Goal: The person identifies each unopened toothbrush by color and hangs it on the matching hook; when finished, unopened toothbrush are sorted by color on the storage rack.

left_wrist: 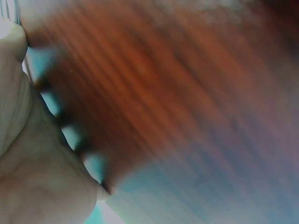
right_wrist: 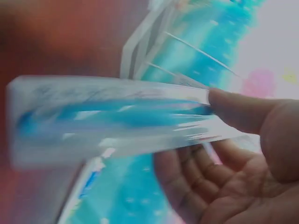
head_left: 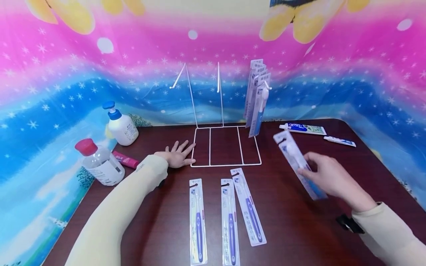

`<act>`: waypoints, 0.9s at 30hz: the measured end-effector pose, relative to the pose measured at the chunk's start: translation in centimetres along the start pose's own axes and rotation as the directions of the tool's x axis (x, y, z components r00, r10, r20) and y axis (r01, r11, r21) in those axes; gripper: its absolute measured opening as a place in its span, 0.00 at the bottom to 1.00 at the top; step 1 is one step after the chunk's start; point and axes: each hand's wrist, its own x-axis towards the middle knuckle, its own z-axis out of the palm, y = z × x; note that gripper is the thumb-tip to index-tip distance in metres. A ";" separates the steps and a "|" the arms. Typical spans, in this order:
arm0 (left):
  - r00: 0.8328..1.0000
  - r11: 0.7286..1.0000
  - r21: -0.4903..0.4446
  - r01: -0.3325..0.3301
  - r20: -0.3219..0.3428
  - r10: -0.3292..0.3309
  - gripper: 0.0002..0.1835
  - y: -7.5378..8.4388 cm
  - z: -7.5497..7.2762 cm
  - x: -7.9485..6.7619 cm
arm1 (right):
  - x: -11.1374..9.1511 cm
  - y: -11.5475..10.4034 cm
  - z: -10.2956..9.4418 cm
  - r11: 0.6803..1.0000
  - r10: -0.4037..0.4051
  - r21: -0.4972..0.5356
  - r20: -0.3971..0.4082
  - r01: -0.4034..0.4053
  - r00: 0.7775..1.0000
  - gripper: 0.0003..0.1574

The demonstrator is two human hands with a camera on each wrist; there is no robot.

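My right hand (head_left: 327, 176) pinches a packaged toothbrush (head_left: 296, 159) between thumb and fingers, tilted above the right part of the table. In the right wrist view the toothbrush pack (right_wrist: 112, 119) shows a blue handle through clear plastic. Spread flat, my left hand (head_left: 178, 155) rests on the table with its fingertips at the left side of the white wire rack (head_left: 226, 165). In the left wrist view its palm (left_wrist: 42, 158) fills the left edge. Several toothbrush packs (head_left: 257, 107) hang from the rack's right hook; the left hook (head_left: 178, 75) and middle hook (head_left: 218, 77) are bare.
Three purple-handled toothbrush packs (head_left: 229, 221) lie on the dark table in front of the rack. A blue-topped pump bottle (head_left: 123, 127), a red-capped bottle (head_left: 103, 166) and a pink tube (head_left: 125, 159) are at left. Two toothpaste tubes (head_left: 304, 128) lie back right. A patterned cloth surrounds the table.
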 end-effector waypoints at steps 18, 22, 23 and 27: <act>1.000 1.000 -0.010 0.024 -0.004 -0.024 0.45 -1.2 1.0 1.2 | 5.8 -8.0 -2.7 0.963 -0.077 0.231 -0.251 0.137 0.965 0.26; 1.000 1.000 -0.013 0.025 -0.005 -0.025 0.45 -1.3 1.0 1.3 | 6.6 -8.0 -2.6 0.965 -0.044 0.242 -0.231 0.101 0.972 0.28; 1.000 1.000 -0.014 0.024 -0.006 -0.024 0.44 -1.3 1.0 1.3 | 6.7 -7.9 -2.5 0.965 -0.038 0.245 -0.227 0.095 0.973 0.28; 1.000 1.000 -0.014 0.026 -0.004 -0.026 0.44 -1.3 1.1 1.4 | 7.4 -7.7 -2.1 0.964 -0.028 0.253 -0.215 0.083 0.976 0.29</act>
